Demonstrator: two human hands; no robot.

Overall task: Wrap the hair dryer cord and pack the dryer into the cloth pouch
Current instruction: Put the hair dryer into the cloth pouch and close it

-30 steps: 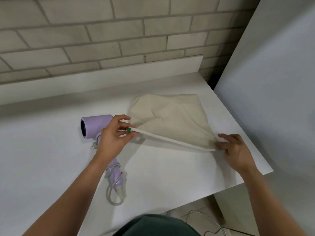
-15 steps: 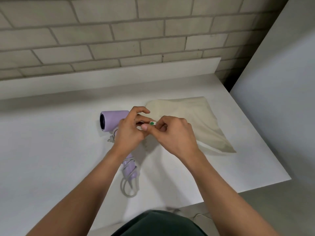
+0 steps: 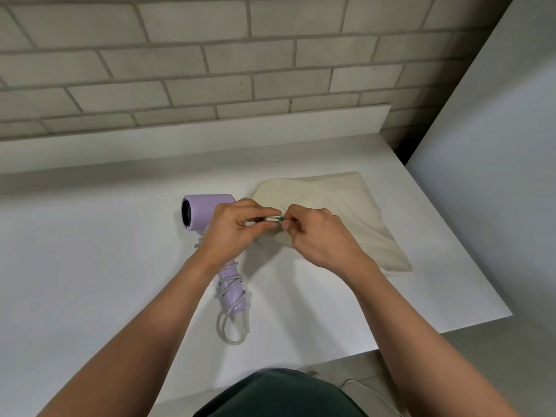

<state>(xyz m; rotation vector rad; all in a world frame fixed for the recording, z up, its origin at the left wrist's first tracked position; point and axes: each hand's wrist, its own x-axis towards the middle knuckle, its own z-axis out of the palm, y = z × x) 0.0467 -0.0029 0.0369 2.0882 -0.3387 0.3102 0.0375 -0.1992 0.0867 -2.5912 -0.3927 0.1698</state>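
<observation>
Two hands meet at the near-left corner of the cream cloth pouch, which lies flat on the white tabletop, rt of centre. The left hand pinches the white drawstring, green-tipped, btwn thumb & curled fingers; the right hand pinches the same bit from the other side. The lilac plastic hair dryer lies just left of the pouch, partly under the left hand, handle toward the person, w/ its pale grey cord wound round the handle & looping past its end.
</observation>
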